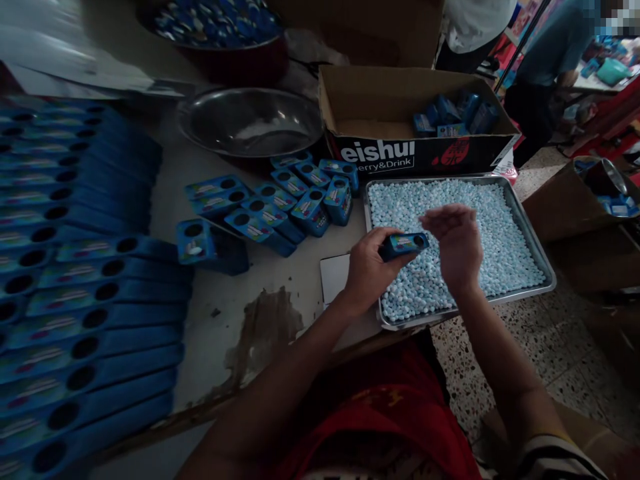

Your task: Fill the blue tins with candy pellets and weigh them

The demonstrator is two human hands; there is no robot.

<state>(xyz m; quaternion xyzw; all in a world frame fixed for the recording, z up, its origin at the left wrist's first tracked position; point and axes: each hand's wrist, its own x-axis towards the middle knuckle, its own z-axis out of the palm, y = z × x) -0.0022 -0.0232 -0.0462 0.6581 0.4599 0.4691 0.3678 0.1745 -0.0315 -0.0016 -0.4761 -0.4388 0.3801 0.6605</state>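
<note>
Gripping a blue printed box (407,245) over the metal pellet tray (517,293) — probably so that spills land there — the left hand (369,270) neighbours the unclenched right hand (457,247).

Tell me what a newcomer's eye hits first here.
Likely the metal tray right of centre, spread with small pale blue and white pellets. At the tray's left side, the left hand holds a blue container, and the right hand is open above the pellets. Next, probably, the packed rows of blue containers with dark round openings, filling the view's left side.
</note>
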